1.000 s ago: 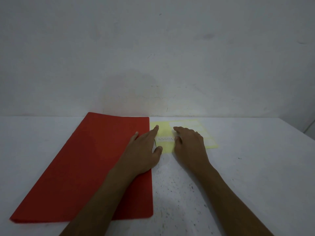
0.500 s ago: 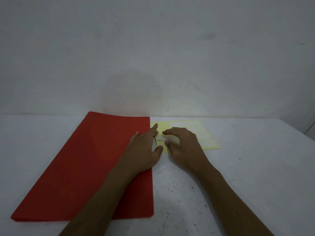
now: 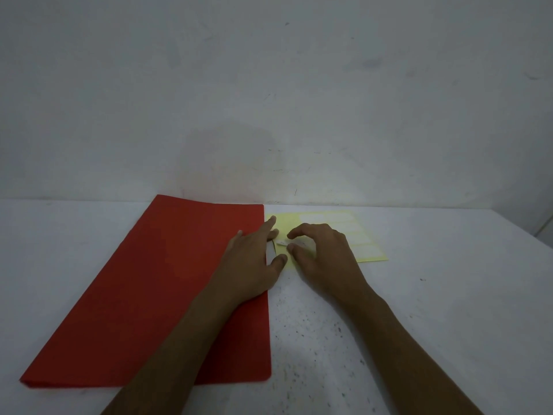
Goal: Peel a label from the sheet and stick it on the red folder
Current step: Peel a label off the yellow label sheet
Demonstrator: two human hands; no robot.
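The red folder (image 3: 167, 289) lies flat on the white table, left of centre. To its right, touching its far right edge, lies the pale yellow label sheet (image 3: 356, 232) with several white labels. My left hand (image 3: 254, 262) rests flat across the folder's right edge, its fingertips pressing the sheet's left side. My right hand (image 3: 323, 256) is arched over the sheet, thumb and forefinger pinching a small white label (image 3: 282, 243) that is partly lifted off the sheet.
The white table (image 3: 434, 324) meets a plain white wall (image 3: 269, 100) just behind the folder and sheet. Dark specks mark the tabletop near me.
My right hand went from lying flat on the sheet to an arched pinch, and the label's left end has come up from the sheet. The left hand has stayed in place.
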